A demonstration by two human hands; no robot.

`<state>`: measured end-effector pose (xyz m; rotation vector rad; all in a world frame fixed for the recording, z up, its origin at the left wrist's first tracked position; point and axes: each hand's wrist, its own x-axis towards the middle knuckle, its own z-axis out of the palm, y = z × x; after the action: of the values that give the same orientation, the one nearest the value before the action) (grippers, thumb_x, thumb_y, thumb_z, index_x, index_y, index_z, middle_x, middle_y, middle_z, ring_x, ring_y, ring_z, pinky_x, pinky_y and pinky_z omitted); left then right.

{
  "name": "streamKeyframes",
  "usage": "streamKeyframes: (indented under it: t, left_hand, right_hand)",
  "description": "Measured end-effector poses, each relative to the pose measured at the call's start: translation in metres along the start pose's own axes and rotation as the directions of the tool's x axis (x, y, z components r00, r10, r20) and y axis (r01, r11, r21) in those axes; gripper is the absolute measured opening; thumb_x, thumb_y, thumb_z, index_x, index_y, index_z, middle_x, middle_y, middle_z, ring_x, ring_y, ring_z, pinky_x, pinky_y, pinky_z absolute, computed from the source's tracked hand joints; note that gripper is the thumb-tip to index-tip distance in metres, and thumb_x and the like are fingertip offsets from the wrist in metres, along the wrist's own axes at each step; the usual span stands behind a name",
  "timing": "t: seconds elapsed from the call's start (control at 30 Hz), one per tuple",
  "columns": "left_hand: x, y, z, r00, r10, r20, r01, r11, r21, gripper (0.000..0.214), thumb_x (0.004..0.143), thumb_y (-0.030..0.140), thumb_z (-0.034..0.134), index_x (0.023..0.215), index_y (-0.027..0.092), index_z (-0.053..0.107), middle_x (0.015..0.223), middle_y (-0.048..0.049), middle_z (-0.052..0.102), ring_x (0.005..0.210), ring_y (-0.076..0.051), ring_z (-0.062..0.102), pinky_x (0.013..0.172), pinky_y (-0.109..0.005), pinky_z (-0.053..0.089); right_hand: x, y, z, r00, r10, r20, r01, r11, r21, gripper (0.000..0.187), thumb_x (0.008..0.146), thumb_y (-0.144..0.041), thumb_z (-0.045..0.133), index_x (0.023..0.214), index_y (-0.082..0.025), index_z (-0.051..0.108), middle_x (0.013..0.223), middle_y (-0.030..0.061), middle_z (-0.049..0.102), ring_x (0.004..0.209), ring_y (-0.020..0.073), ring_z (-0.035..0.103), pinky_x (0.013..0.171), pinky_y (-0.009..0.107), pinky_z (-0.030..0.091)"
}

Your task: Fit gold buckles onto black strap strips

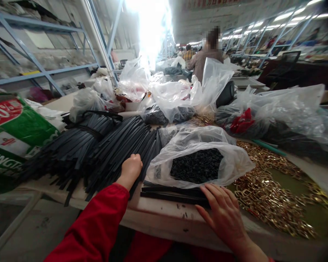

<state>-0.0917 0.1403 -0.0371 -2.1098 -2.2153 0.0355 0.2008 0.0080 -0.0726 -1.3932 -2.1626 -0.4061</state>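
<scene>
My left hand, in a red sleeve, is closed over the right side of a spread pile of long flat black strips. Its fingertips face away, so what they hold is hidden. Fingers stretched and thumb apart, my right hand rests at the right end of several black strips lying along the table's front edge. Its fingertips touch the rim of an open clear plastic bag. Small black loop-shaped pieces fill this bag. Right of my right hand, gold-coloured metal buckles lie on a round yellowish tray.
A tied bundle of black strips and a green printed bag are at left. More plastic bags crowd the table's back. A blue shelf rack stands left; a person is beyond the table.
</scene>
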Motion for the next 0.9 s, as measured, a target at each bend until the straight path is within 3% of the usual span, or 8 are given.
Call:
streamKeyframes:
  t: [0.27,0.43,0.5,0.53,0.63,0.67,0.8,0.9]
  left_hand:
    - [-0.008,-0.013,-0.005,1.0,-0.024,-0.02,0.02,0.983,-0.183,0.016,0.074,0.017,0.047,0.082,0.009,0.058,0.082,-0.0157,0.064,0.078,-0.027,0.064,0.067,-0.034,0.048]
    - [-0.03,-0.019,-0.041,0.983,-0.038,-0.178,-0.029,0.933,-0.36,0.022,0.081,0.026,0.039,0.094,0.014,0.052,0.095,-0.0108,0.061,0.088,-0.021,0.061,0.077,-0.031,0.047]
    - [-0.045,-0.018,-0.06,0.977,-0.045,-0.21,-0.082,0.825,-0.56,0.022,0.082,0.028,0.036,0.097,0.016,0.046,0.094,-0.0072,0.061,0.081,-0.017,0.063,0.071,-0.027,0.048]
    - [-0.054,-0.016,-0.068,0.979,-0.045,-0.198,-0.121,0.656,-0.745,0.018,0.081,0.027,0.038,0.094,0.017,0.045,0.094,-0.0058,0.061,0.078,-0.015,0.063,0.07,-0.026,0.049]
    - [-0.09,-0.002,-0.08,0.997,0.061,-0.049,-0.048,-0.017,-0.999,0.008,0.073,0.02,0.05,0.079,0.019,0.045,0.094,-0.0016,0.06,0.082,-0.014,0.062,0.076,-0.028,0.048]
    - [-0.103,0.004,-0.08,0.99,0.14,0.017,0.036,-0.132,-0.991,0.011,0.071,0.018,0.055,0.075,0.019,0.045,0.092,-0.0008,0.061,0.083,-0.014,0.061,0.078,-0.029,0.048]
    - [-0.151,0.028,-0.066,0.896,0.431,0.105,0.205,-0.193,-0.96,0.015,0.069,0.023,0.066,0.064,0.016,0.053,0.09,-0.0049,0.063,0.086,-0.018,0.059,0.08,-0.031,0.046]
    - [-0.166,0.035,-0.058,0.802,0.584,0.125,0.258,-0.151,-0.954,0.016,0.072,0.032,0.064,0.073,0.016,0.066,0.1,-0.0089,0.063,0.094,-0.023,0.058,0.088,-0.034,0.041]
  right_hand:
    - [0.006,-0.023,-0.017,0.999,0.043,-0.022,-0.041,0.995,0.094,0.03,0.081,-0.026,0.052,0.11,-0.016,0.053,0.107,0.0106,0.061,0.102,0.023,0.053,0.096,0.043,0.03]
    - [0.002,-0.029,-0.031,0.998,0.051,-0.024,-0.045,0.979,0.196,0.029,0.081,-0.021,0.05,0.11,-0.017,0.053,0.105,0.0099,0.061,0.1,0.0226,0.053,0.093,0.042,0.033]
    - [0.003,-0.034,-0.035,0.993,0.109,0.046,-0.118,0.934,0.337,0.027,0.083,-0.02,0.046,0.108,-0.018,0.054,0.102,0.0095,0.061,0.096,0.0218,0.054,0.087,0.039,0.039]
    - [0.004,-0.037,-0.036,0.983,0.148,0.109,-0.181,0.886,0.427,0.025,0.084,-0.021,0.044,0.106,-0.019,0.054,0.1,0.0091,0.061,0.093,0.0213,0.055,0.083,0.036,0.041]
    - [0.012,-0.052,-0.035,0.894,0.239,0.379,-0.444,0.579,0.683,0.03,0.087,-0.034,0.039,0.109,-0.019,0.051,0.084,0.0062,0.06,0.077,0.0187,0.057,0.069,0.031,0.045]
    - [0.015,-0.057,-0.034,0.846,0.243,0.474,-0.532,0.414,0.739,0.037,0.086,-0.041,0.038,0.113,-0.018,0.047,0.078,0.0045,0.06,0.068,0.0172,0.057,0.063,0.03,0.045]
    - [0.026,-0.066,-0.031,0.662,0.25,0.707,-0.658,-0.258,0.707,0.054,0.081,-0.06,0.034,0.107,-0.015,0.046,0.058,-0.002,0.052,0.045,0.0108,0.045,0.046,0.023,0.035]
    - [0.028,-0.059,-0.033,0.58,0.288,0.762,-0.647,-0.405,0.646,0.039,0.078,-0.055,0.047,0.083,-0.017,0.052,0.049,-0.0056,0.045,0.043,0.0076,0.039,0.044,0.02,0.028]
